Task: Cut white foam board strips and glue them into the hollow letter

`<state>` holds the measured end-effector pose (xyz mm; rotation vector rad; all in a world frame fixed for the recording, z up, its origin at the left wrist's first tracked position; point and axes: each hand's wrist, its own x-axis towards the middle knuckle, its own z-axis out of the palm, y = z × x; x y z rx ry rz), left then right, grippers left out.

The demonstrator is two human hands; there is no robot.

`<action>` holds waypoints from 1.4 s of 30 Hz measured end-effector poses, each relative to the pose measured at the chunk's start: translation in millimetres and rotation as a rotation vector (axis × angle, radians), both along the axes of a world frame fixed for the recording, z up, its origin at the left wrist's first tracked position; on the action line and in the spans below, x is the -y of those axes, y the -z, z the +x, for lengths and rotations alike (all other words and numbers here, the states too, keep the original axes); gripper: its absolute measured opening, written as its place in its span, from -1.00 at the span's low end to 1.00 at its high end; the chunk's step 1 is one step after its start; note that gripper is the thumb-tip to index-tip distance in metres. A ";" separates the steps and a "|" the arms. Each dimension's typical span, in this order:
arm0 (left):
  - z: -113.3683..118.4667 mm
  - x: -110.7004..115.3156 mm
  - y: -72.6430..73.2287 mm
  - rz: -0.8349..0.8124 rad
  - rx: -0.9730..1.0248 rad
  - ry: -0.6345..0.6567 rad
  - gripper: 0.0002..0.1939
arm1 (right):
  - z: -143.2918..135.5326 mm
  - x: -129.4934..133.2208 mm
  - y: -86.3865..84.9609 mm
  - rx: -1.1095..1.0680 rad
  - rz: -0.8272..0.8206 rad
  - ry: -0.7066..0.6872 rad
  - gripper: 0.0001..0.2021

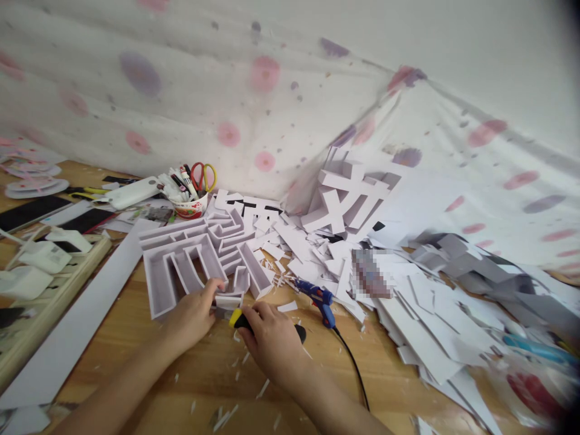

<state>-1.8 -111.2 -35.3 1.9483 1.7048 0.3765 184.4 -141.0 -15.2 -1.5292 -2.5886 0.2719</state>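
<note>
Near the middle of the table lies a white hollow foam-board character (181,260) made of thin upright walls. My left hand (197,314) is at its lower edge, with thumb and fingers closed around a small white wall piece (229,300). My right hand (272,335) is wrapped round a black and yellow cutter (236,318); its yellow end points to the small piece, and its black rear end shows past my palm. The cutter's blade cannot be made out. A blue glue gun (319,300) rests on the table to the right of both hands.
Behind are a cup (190,206) of pens and scissors and another white character (347,196). White scraps (421,314) cover the right side. A long white strip (86,320) and a power strip (86,272) with chargers lie left. The glue gun's black cord (356,362) runs forward.
</note>
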 end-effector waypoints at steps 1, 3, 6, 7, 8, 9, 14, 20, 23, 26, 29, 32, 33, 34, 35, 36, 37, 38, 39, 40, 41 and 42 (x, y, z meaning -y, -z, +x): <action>0.5 0.1 -0.7 0.000 -0.008 -0.006 -0.60 | -0.1 0.2 -0.1 0.003 -0.003 0.005 -0.70; 1.1 0.1 -1.9 0.003 -0.020 -0.014 -0.63 | 0.0 0.5 -0.6 0.006 -0.012 0.013 -0.69; 1.4 -0.2 -2.9 0.008 -0.040 -0.005 -0.67 | 0.5 1.0 -2.3 -0.002 -0.023 0.021 -0.70; 1.3 -0.4 -3.1 0.010 -0.047 -0.001 -0.68 | 0.8 1.1 -3.0 -0.006 -0.026 0.023 -0.70; 1.3 -0.4 -3.3 0.012 -0.051 0.002 -0.68 | 1.1 1.2 -3.7 -0.007 -0.029 0.025 -0.70; 1.2 -0.4 -3.4 0.013 -0.052 0.002 -0.69 | 1.5 1.3 -4.3 -0.007 -0.034 0.027 -0.70; 1.2 -0.1 -3.6 0.009 -0.057 0.002 -0.74 | 3.5 1.4 -6.6 0.002 -0.048 0.041 -0.71; 0.9 -0.4 -3.0 0.014 -0.094 0.002 -0.78 | 5.9 2.6 -13.0 0.036 -0.079 0.060 -0.76; 1.3 -1.1 -3.4 0.013 -0.113 0.004 -0.79 | 6.3 3.7 -16.4 0.053 -0.090 0.081 -0.75; 1.6 -1.5 -3.7 0.022 -0.116 0.014 -0.80 | 6.6 4.6 -18.1 0.063 -0.098 0.087 -0.74; 1.2 -1.1 -2.9 0.024 -0.105 0.003 -0.80 | 7.2 4.8 -19.5 0.062 -0.094 0.091 -0.75; 0.1 -0.7 -1.0 0.029 -0.077 0.003 -0.81 | 7.8 4.7 -21.8 0.078 -0.099 0.099 -0.76; -0.1 -0.7 -0.5 0.033 -0.070 0.003 -0.81 | 8.0 4.6 -22.6 0.085 -0.104 0.100 -0.76; -0.3 -0.7 0.0 0.038 -0.066 0.003 -0.81 | 8.2 4.5 -23.2 0.091 -0.107 0.101 -0.76; -0.4 -0.8 0.2 0.042 -0.066 0.002 -0.82 | 8.4 4.4 -23.7 0.094 -0.108 0.101 -0.76; -0.3 -0.9 0.2 0.046 -0.067 0.003 -0.82 | 8.6 4.3 -24.1 0.097 -0.108 0.101 -0.76; -0.1 -1.0 0.0 0.049 -0.070 0.005 -0.82 | 8.8 4.2 -24.2 0.100 -0.106 0.101 -0.76; 0.2 -1.1 -0.5 0.050 -0.072 0.007 -0.82 | 9.0 4.2 -24.2 0.103 -0.105 0.102 -0.76; 0.5 -1.1 -1.2 0.048 -0.077 0.007 -0.82 | 9.3 4.2 -24.2 0.106 -0.103 0.102 -0.76; 0.8 -1.1 -1.9 0.043 -0.083 0.008 -0.83 | 9.6 4.2 -24.0 0.108 -0.103 0.102 -0.76; 1.1 -1.1 -2.6 0.037 -0.090 0.010 -0.83 | 10.1 4.2 -23.9 0.111 -0.103 0.102 -0.75; 1.4 -1.1 -3.3 0.032 -0.099 0.012 -0.83 | 10.6 4.2 -23.8 0.115 -0.104 0.102 -0.75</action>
